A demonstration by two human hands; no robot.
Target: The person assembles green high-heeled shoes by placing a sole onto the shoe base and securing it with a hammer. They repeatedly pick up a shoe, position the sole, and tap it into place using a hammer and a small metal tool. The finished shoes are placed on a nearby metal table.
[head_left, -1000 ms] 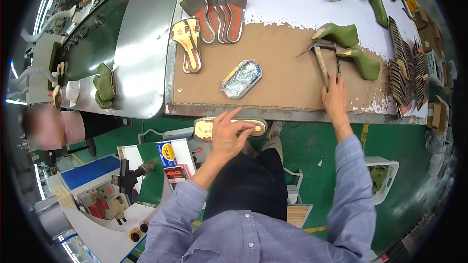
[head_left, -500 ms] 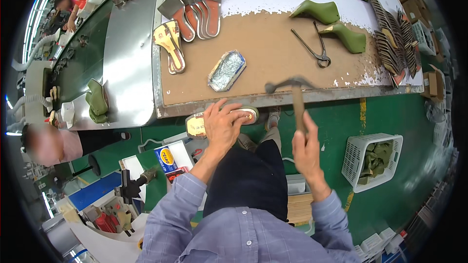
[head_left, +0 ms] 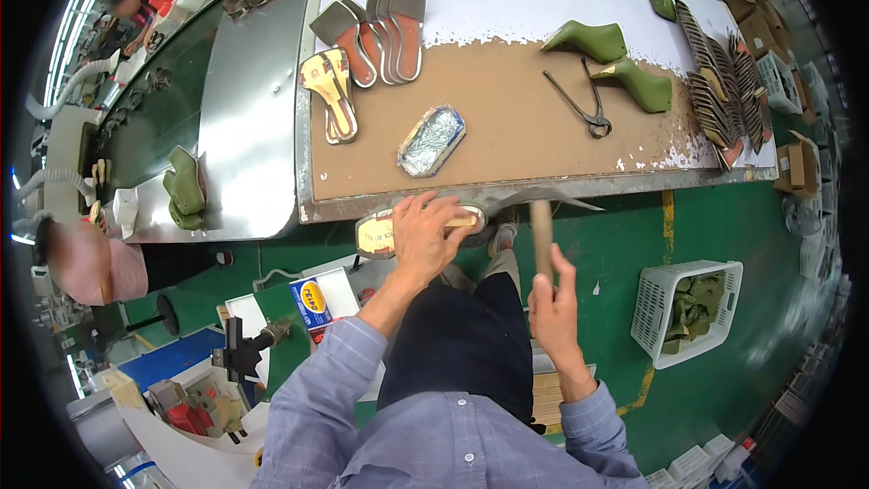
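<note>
My left hand is closed over a shoe last with a pale insole, holding it sole up above my lap, just off the near edge of the table. In my right hand is a hammer, gripped by its wooden handle. The hammer's dark head lies beside the narrower right end of the last; whether they touch I cannot tell. On the table beyond my left hand lies a clear-wrapped packet of small items with a blue and white border.
Beyond lie insoles, yellowish insoles, pincers, green lasts and striped strips. A white crate with green pieces stands on the floor at right. A co-worker in pink is at left.
The hammer has swung down and left, its head now beside the end of the last. My left hand keeps its hold. The whole view has shifted slightly.
</note>
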